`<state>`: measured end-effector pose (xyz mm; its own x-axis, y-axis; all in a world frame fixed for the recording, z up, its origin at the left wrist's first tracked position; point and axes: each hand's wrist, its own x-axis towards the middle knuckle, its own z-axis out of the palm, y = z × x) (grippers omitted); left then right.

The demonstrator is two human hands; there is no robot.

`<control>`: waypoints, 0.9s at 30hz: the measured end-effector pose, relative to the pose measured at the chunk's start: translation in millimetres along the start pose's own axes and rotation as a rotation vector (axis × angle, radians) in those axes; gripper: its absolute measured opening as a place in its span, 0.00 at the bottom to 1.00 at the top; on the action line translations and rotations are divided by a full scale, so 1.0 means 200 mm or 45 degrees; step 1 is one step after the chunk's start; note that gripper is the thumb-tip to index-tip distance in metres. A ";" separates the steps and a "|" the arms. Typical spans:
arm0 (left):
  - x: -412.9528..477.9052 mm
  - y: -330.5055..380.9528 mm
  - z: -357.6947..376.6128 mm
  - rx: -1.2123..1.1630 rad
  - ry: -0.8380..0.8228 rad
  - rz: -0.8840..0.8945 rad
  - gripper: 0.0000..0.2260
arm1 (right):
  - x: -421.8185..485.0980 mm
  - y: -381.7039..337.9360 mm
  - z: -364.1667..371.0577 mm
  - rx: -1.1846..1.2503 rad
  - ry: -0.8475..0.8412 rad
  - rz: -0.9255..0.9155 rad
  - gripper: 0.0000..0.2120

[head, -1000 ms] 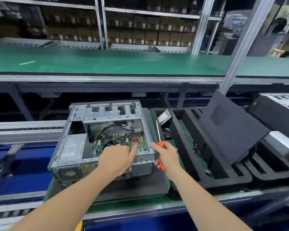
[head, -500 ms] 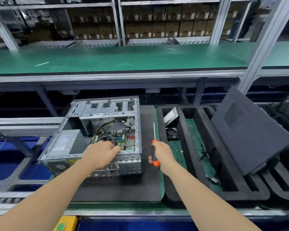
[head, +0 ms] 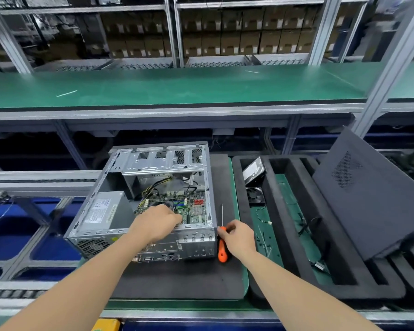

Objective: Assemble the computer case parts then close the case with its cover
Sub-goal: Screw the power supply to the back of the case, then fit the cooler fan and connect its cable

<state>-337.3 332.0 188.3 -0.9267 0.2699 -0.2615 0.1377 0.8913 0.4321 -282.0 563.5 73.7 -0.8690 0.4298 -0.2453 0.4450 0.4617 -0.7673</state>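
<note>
Orange handle, right hand: the right hand (head: 239, 237) has its fingers curled round the smooth orange handle of the screwdriver (head: 221, 253). The thin steel shaft points away from the person.
Left hand: the left hand (head: 155, 223) reaches down over the case's near wall, knuckles up and fingers bent. Its fingertips are hidden, so I cannot tell whether it pinches anything.
Computer case: the computer case (head: 163, 161) is an open box of bare stamped sheet metal, lying on its side towards the counter's near edge. The screwdriver is just beside its near right corner.
Inside the case: a green motherboard (head: 194, 211) with a red patch, yellow and black cables, and a grey boxy power supply (head: 101, 211) with a printed label.
Mat: a matt black foam mat (head: 177, 280) under the case and the screwdriver.
Counter: a green counter (head: 236, 187) shows as a strip between mat and tray.
Tray: a black foam tray (head: 270, 187) with long slots sits towards the right edge, holding a hard drive (head: 253, 170), a dark fan (head: 255, 195) and small parts that are hard to make out.
Cover: the dark cover (head: 368, 199), perforated in one patch, leans tilted in the tray, cut off at the right.
Change: a second ago the left forefinger pointed at the board near the right wall. The hand now sits further left, and the right hand still grips the screwdriver.
</note>
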 end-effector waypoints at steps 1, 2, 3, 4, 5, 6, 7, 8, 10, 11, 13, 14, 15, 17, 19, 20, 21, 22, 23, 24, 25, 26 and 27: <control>0.01 0.00 -0.02 -0.081 -0.025 -0.016 0.15 | 0.00 -0.01 0.00 -0.004 -0.019 0.010 0.12; 0.02 0.00 -0.03 -0.136 -0.033 -0.016 0.15 | -0.01 -0.02 -0.01 -0.005 -0.034 0.021 0.12; 0.04 0.00 -0.05 -0.151 -0.023 0.000 0.15 | -0.01 -0.03 -0.02 -0.005 -0.041 0.028 0.12; 0.05 0.01 -0.06 -0.131 0.008 0.029 0.16 | -0.02 -0.04 -0.03 0.000 -0.040 0.030 0.12; 0.06 0.03 -0.08 -0.092 0.059 0.070 0.15 | -0.03 -0.05 -0.04 0.001 -0.034 0.025 0.13; 0.07 0.06 -0.10 -0.064 0.115 0.119 0.13 | -0.04 -0.06 -0.06 -0.009 -0.021 0.014 0.14; 0.08 0.10 -0.10 -0.068 0.165 0.174 0.10 | -0.05 -0.07 -0.09 -0.026 -0.003 -0.003 0.15; 0.08 0.15 -0.11 -0.098 0.204 0.235 0.08 | -0.06 -0.08 -0.13 -0.034 0.019 -0.018 0.15; 0.10 0.28 -0.10 -0.161 0.241 0.379 0.05 | -0.08 -0.08 -0.24 -0.021 0.069 -0.022 0.15; 0.11 0.37 -0.09 -0.181 0.240 0.461 0.04 | -0.10 -0.07 -0.32 -0.025 0.102 -0.016 0.14; 0.12 0.55 -0.04 -0.204 0.191 0.612 0.04 | -0.12 -0.03 -0.48 -0.044 0.189 0.010 0.13; 0.12 0.64 0.00 -0.212 0.146 0.667 0.04 | -0.14 0.01 -0.58 -0.050 0.241 0.030 0.12; 0.12 0.73 0.04 -0.223 0.091 0.711 0.04 | -0.15 0.04 -0.68 -0.058 0.300 0.050 0.12; 0.13 0.89 0.13 -0.237 -0.015 0.772 0.05 | -0.17 0.13 -0.88 -0.072 0.411 0.094 0.12; 0.16 1.01 0.23 -0.228 -0.095 0.801 0.05 | -0.17 0.23 -1.05 -0.062 0.489 0.148 0.10; 0.19 1.07 0.29 -0.220 -0.135 0.804 0.05 | -0.16 0.28 -1.13 -0.069 0.515 0.171 0.09; 0.22 1.11 0.35 -0.206 -0.170 0.799 0.05 | -0.15 0.33 -1.19 -0.070 0.527 0.187 0.09; 0.25 1.15 0.41 -0.190 -0.194 0.790 0.05 | -0.13 0.38 -1.24 -0.058 0.525 0.198 0.08; 0.29 1.18 0.46 -0.178 -0.208 0.774 0.06 | -0.11 0.43 -1.28 -0.041 0.510 0.205 0.08; 0.33 1.21 0.51 -0.175 -0.218 0.745 0.06 | -0.08 0.47 -1.31 -0.031 0.485 0.208 0.07; 0.36 1.23 0.56 -0.175 -0.223 0.703 0.07 | -0.05 0.51 -1.33 -0.030 0.452 0.203 0.06; 0.41 1.25 0.59 -0.176 -0.218 0.651 0.07 | -0.01 0.54 -1.35 -0.031 0.416 0.191 0.05; 0.45 1.26 0.62 -0.173 -0.200 0.593 0.07 | 0.03 0.57 -1.37 -0.032 0.383 0.169 0.05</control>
<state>-342.4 626.1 167.1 -0.7124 0.6884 -0.1362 0.4676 0.6104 0.6394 -177.1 831.1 146.3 -0.7017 0.6956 -0.1538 0.5589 0.4037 -0.7244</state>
